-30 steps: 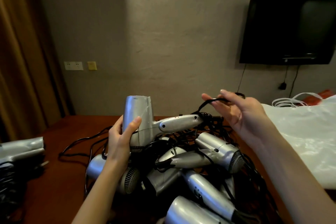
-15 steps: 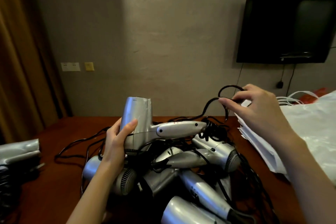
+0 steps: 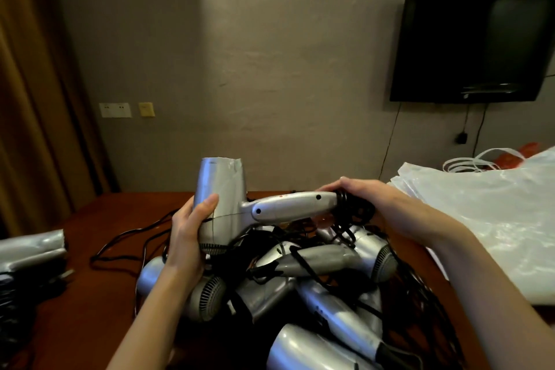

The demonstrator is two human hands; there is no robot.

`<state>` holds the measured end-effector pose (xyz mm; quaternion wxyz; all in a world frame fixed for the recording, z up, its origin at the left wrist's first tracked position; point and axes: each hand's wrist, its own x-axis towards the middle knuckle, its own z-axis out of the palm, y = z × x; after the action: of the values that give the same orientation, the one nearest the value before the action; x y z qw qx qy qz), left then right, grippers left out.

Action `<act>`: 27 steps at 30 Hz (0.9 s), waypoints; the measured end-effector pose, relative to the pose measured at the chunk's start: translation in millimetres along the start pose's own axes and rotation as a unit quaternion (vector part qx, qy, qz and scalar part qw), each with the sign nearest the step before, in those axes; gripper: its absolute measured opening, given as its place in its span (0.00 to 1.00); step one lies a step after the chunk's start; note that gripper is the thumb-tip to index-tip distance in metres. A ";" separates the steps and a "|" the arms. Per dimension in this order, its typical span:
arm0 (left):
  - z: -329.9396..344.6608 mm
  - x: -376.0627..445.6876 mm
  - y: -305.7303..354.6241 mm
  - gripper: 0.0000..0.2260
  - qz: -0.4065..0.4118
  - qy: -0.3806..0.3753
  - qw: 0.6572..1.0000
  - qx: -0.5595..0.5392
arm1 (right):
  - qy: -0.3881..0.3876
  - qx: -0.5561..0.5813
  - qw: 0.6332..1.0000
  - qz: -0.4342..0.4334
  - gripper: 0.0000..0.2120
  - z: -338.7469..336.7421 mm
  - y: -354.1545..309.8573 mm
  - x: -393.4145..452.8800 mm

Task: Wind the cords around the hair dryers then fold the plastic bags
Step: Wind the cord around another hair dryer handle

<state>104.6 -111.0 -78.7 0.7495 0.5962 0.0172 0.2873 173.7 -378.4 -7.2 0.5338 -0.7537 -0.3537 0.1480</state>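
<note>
The left hand (image 3: 187, 237) grips a silver hair dryer (image 3: 228, 204) by its barrel above the pile, while the right hand (image 3: 360, 198) curls around black cord (image 3: 353, 213) at the handle's end.

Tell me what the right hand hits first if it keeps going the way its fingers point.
The right hand points left along the held dryer's handle, so it would likely slide along that, then meet the barrel; depth is uncertain.

Silver and black over reddish brown.
Silver hair dryers (image 3: 318, 261) trailing black cords (image 3: 120, 252) are lying on a reddish-brown worktop (image 3: 99, 303); translucent white plastic bags (image 3: 492, 219) are gleaming.
</note>
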 end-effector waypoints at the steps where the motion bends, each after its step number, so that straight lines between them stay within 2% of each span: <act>1: -0.4 0.4 -0.5 0.27 0.002 0.004 1.000 -0.004 | -0.011 0.078 0.997 0.017 0.18 1.4 0.6 0.2; 2: -0.7 0.4 -0.5 0.28 0.006 0.007 1.000 -0.007 | -0.023 0.129 0.991 0.023 0.19 0.5 2.3 0.3; 4: -1.3 0.9 -0.6 0.31 0.013 0.013 1.000 -0.009 | -0.044 0.153 0.987 0.021 0.18 -2.1 3.8 -2.0; 6: -2.0 2.2 -1.7 0.36 0.017 0.022 0.999 -0.018 | -0.059 0.114 0.992 0.012 0.16 -4.6 6.9 -4.6; 8: -2.9 3.2 -1.6 0.39 0.018 0.024 0.999 -0.032 | -0.053 0.058 0.997 0.003 0.18 -3.4 7.0 -6.0; 11: -1.8 2.7 -1.2 0.26 0.010 0.018 0.998 -0.065 | -0.047 0.057 0.997 -0.023 0.17 -2.2 6.6 -6.7; 13: -2.5 3.4 -1.7 0.17 0.006 0.026 0.997 -0.072 | -0.071 0.114 0.991 -0.025 0.14 -0.7 5.7 -6.1; 15: -2.6 3.0 -1.1 0.13 0.009 0.028 0.996 -0.080 | -0.079 0.151 0.985 -0.004 0.15 1.5 7.0 -4.1; 16: -1.7 2.0 -0.1 0.13 0.010 0.025 0.996 -0.084 | -0.075 0.127 0.989 0.006 0.16 5.4 6.1 -2.2; 19: -3.5 1.8 -1.3 0.15 0.000 0.005 0.997 -0.079 | -0.053 -0.038 0.998 0.016 0.17 22.6 3.4 4.1; 21: -4.9 2.0 -0.8 0.18 -0.016 -0.013 0.996 -0.081 | -0.006 -0.104 0.994 0.029 0.16 27.1 1.8 7.0; 23: -5.7 3.0 -0.3 0.33 -0.024 -0.035 0.998 -0.056 | 0.038 -0.129 0.990 0.031 0.18 18.3 8.6 7.8; 24: -6.2 3.3 -0.5 0.37 -0.020 -0.043 0.998 -0.041 | 0.046 -0.124 0.991 0.033 0.17 13.2 9.5 6.2; 26: -4.6 3.6 -1.9 0.34 0.002 -0.049 0.999 -0.007 | 0.048 -0.078 0.995 0.050 0.07 5.1 6.7 0.5; 27: -2.9 3.2 -1.9 0.31 0.016 -0.050 0.999 0.007 | 0.053 -0.060 0.995 0.065 0.13 2.3 6.1 -1.0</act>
<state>107.0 -107.2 -80.3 0.7403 0.6156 -0.0279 0.2688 173.9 -378.5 -13.8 0.4953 -0.8123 -0.2833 0.1207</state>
